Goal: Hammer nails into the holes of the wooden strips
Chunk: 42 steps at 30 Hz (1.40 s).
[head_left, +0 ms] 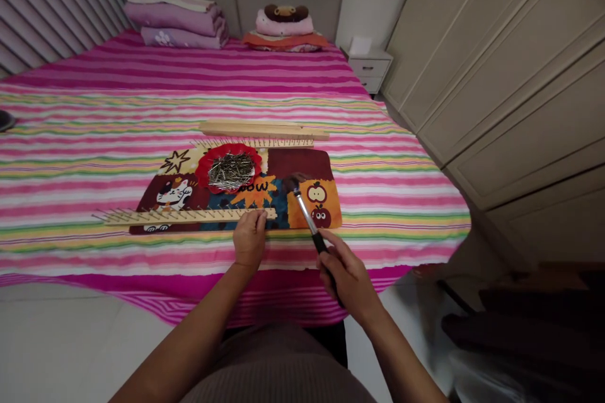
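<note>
My left hand [250, 238] is closed on a pale wooden strip [222, 216] near its right end. A row of nails [155, 213] stands tilted along this strip, which lies across the front of a patterned mat [302, 164]. In my right hand [347, 274] is a hammer [308, 215] with a black grip and a silver shaft. Its dark head is blurred and hangs over the mat, to the right of the strip's end. A red scalloped dish [202, 171] full of loose nails [231, 169] sits on the mat behind the strip.
Behind the dish lies a second nailed strip [283, 142], with bare wooden strips [265, 128] beyond it. A striped cloth [392, 182] covers the bed. Folded bedding [177, 22] and a small stack of pillows [285, 26] rest at the back. Wardrobe doors [510, 88] stand on the right.
</note>
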Motion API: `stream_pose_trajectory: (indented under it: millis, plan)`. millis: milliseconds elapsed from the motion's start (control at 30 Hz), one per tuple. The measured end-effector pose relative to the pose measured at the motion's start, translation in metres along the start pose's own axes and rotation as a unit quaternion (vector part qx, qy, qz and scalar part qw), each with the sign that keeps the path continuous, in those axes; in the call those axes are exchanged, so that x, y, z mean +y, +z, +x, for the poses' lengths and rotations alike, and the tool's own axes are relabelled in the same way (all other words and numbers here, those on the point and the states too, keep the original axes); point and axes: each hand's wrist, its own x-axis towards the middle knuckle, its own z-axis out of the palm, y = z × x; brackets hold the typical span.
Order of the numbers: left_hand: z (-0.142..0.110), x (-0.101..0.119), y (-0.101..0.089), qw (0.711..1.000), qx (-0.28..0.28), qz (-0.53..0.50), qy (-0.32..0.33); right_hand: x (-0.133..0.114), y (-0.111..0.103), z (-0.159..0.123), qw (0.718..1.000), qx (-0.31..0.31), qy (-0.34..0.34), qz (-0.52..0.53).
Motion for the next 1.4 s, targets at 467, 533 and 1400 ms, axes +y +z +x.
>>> stream_pose_trajectory:
  millis: [467,533,1400]
  plan:
    - [-0.004,-0.001,0.001,0.999,-0.025,0.025,-0.015,-0.013,0.015,-0.011,0.974,-0.104,-0.053,-0.196]
    - [-0.004,0.0,0.001,1.0,-0.022,0.016,-0.008,-0.016,0.016,-0.014,0.969,-0.095,-0.073,-0.214]
    - [-0.005,-0.01,0.004,1.0,-0.005,-0.008,0.029,-0.008,-0.079,0.134,0.78,0.229,-0.083,-0.576]
